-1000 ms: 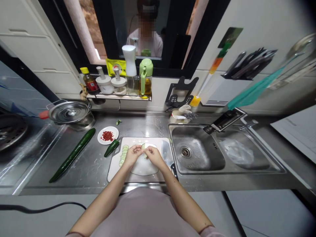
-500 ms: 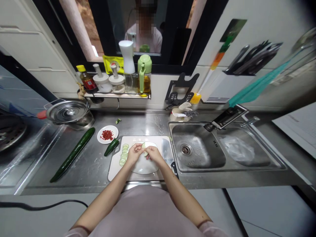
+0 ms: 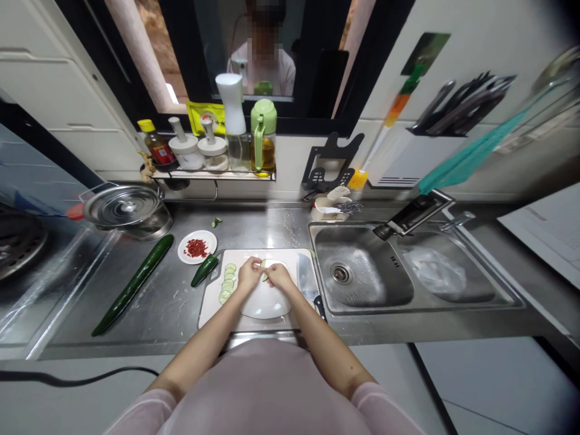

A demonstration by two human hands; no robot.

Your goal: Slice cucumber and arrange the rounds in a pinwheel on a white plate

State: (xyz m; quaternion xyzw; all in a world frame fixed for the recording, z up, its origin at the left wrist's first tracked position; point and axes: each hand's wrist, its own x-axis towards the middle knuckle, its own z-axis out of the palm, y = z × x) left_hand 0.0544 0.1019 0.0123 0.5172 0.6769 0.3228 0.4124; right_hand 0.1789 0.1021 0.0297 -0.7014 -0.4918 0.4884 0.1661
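Note:
My left hand [image 3: 249,275] and my right hand [image 3: 280,277] meet above a white plate [image 3: 265,308] that lies on the cutting board [image 3: 212,315]. Between their fingertips is a pale, green-edged cucumber slice [image 3: 263,264], which both hands pinch; the fingers partly cover it. Left of the plate, several round cucumber slices [image 3: 227,284] overlap in a column on the board. On the board's right side rests a broad-bladed knife [image 3: 307,279], its black handle toward me. A cut cucumber piece [image 3: 205,270] lies by the board's upper left corner.
A whole cucumber [image 3: 136,284] and a small plate of chopped red pieces [image 3: 183,252] lie to the left, near a lidded steel pot [image 3: 151,223]. The double sink [image 3: 362,272] with its faucet [image 3: 410,219] is at right. Bottles stand on a shelf [image 3: 212,175] behind.
Both hands have shifted slightly up over the plate and their fingers have drawn round the cucumber slice. The camera view has moved a little; the objects on the counter stay put.

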